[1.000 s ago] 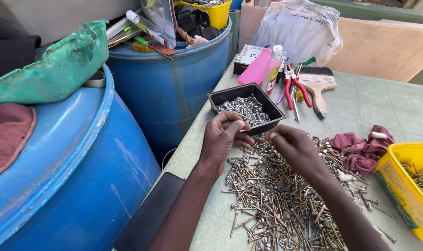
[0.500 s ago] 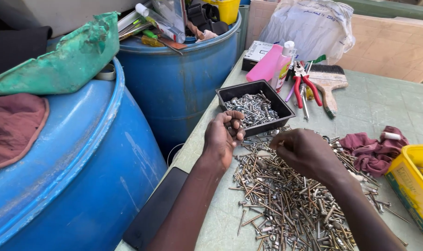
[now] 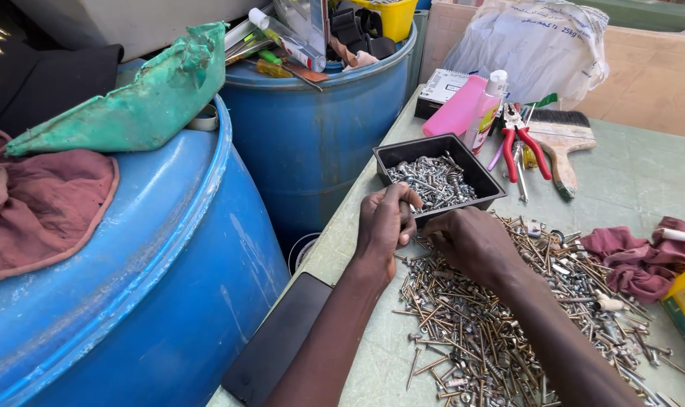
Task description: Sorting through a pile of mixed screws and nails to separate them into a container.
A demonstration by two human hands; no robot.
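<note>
Below, a black tray (image 3: 484, 178) holds silvery screws (image 3: 431, 181) beside both hands.

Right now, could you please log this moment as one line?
left hand: pinching screws beside black plastic tray | right hand: on loose pile of metal screws | surface: green table

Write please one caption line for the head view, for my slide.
Left hand and right hand sort a pile of screws beside a black tray on a green table.
</note>
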